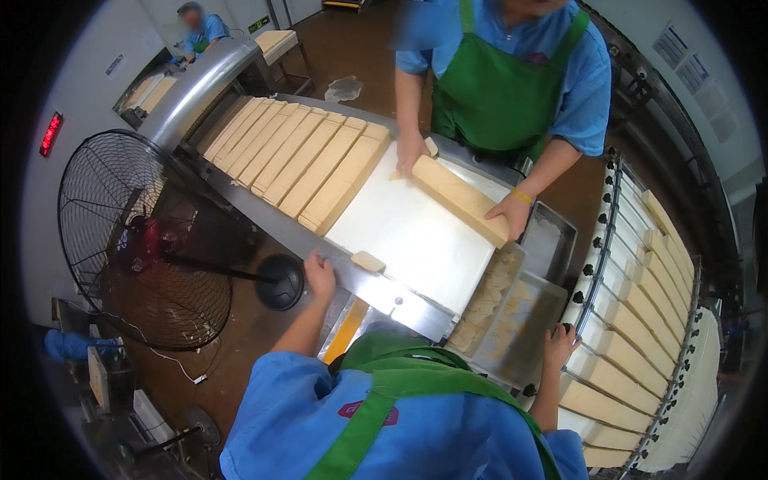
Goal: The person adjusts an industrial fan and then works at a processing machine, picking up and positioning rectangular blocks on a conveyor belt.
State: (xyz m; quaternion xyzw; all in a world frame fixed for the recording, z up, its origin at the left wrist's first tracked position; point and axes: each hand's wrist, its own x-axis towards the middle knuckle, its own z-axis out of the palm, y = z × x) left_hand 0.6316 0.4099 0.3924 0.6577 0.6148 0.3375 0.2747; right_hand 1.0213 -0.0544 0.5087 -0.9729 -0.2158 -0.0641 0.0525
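Note:
My left hand [319, 273] is at the near metal edge of a conveyor with a white belt [414, 228], its fingers loosely curled and nothing seen in them. Close by, a small pale scraper or block [368, 261] lies on that edge. My right hand [560, 344] rests with fingers spread at a black knob on the rail of a second conveyor. A co-worker's two hands hold a long pale dough-like slab [459, 198] across the white belt. Similar slabs [342, 180] lie side by side towards the metal hood.
Metal trays with pale scraps [486, 300] stand between the conveyors. More slabs [636, 354] lie on the right conveyor [600, 270]. A large caged fan [144, 240] with a round base [279, 282] stands left. The co-worker [504, 78] stands opposite; another person [204, 30] is far back.

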